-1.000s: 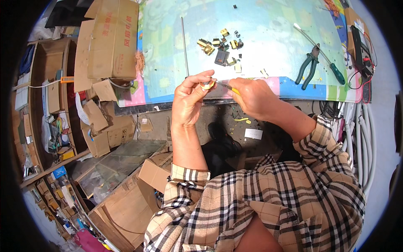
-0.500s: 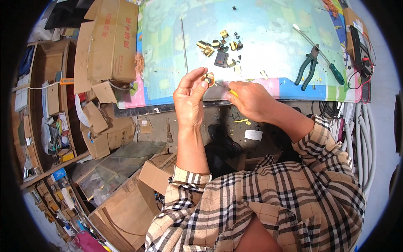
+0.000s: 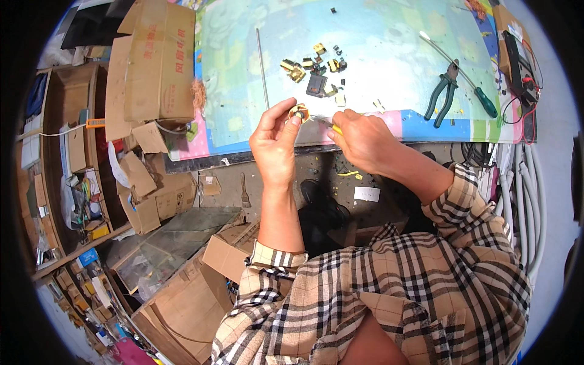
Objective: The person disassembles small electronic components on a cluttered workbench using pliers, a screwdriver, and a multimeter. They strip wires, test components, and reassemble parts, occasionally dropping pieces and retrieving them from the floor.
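Note:
Over the table's near edge, my left hand point(image 3: 277, 143) pinches a small round piece with yellow wrapping and a dark centre point(image 3: 298, 113), likely a transformer coil, between thumb and fingers. My right hand point(image 3: 368, 143) is closed round a slim tool with a yellow handle point(image 3: 337, 129). Its thin metal end points left and reaches the coil piece; the tip is too small to make out. Just beyond my hands lie several yellow-and-black transformer parts point(image 3: 296, 73) and a larger black block point(image 3: 316, 86).
A metal rod point(image 3: 261, 67) lies left on the patterned table cover point(image 3: 231, 55). At the right are green-handled pliers point(image 3: 442, 95), a green-handled screwdriver point(image 3: 485, 102) and a black meter with red leads point(image 3: 528, 91). A tall cardboard box point(image 3: 159, 61) stands left of the table.
The right hand has tilted slightly, and less of the tool's yellow handle shows. The left hand keeps its pinch on the coil piece. The whole view has shifted a little.

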The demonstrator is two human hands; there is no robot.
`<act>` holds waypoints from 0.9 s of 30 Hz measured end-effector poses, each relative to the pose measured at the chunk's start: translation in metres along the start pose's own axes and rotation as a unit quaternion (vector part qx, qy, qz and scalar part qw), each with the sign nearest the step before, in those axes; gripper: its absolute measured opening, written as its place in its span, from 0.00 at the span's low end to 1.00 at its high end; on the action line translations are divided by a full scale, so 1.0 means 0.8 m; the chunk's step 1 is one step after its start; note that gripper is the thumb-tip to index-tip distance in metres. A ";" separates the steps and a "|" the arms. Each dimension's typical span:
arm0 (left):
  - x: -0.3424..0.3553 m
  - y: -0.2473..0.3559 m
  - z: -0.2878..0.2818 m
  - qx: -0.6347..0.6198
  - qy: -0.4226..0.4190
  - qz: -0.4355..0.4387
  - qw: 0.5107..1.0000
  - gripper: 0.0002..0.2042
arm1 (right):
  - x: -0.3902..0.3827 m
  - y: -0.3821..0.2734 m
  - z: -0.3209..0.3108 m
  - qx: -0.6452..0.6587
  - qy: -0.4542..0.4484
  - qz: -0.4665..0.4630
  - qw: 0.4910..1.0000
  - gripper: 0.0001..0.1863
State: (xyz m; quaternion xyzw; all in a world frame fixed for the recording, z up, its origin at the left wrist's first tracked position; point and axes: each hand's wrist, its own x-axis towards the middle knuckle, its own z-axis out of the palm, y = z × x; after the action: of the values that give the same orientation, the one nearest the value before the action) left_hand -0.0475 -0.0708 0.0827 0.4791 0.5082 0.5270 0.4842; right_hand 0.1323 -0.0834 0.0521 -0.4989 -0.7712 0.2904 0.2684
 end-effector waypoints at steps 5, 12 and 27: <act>-0.001 -0.004 0.006 0.029 0.005 0.028 0.999 0.14 | 0.000 0.002 0.001 -0.014 -0.013 0.011 1.000 0.15; -0.002 -0.008 0.010 0.052 0.006 0.052 0.997 0.14 | -0.003 0.003 0.001 -0.032 -0.013 0.018 0.999 0.16; -0.006 -0.008 0.010 0.026 0.006 0.043 0.999 0.13 | 0.002 -0.004 -0.008 0.003 -0.068 0.023 0.997 0.16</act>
State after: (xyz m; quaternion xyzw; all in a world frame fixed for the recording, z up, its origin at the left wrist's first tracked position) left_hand -0.0386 -0.0746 0.0763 0.5097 0.5038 0.5368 0.4453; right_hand 0.1341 -0.0816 0.0588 -0.4947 -0.7749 0.3322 0.2107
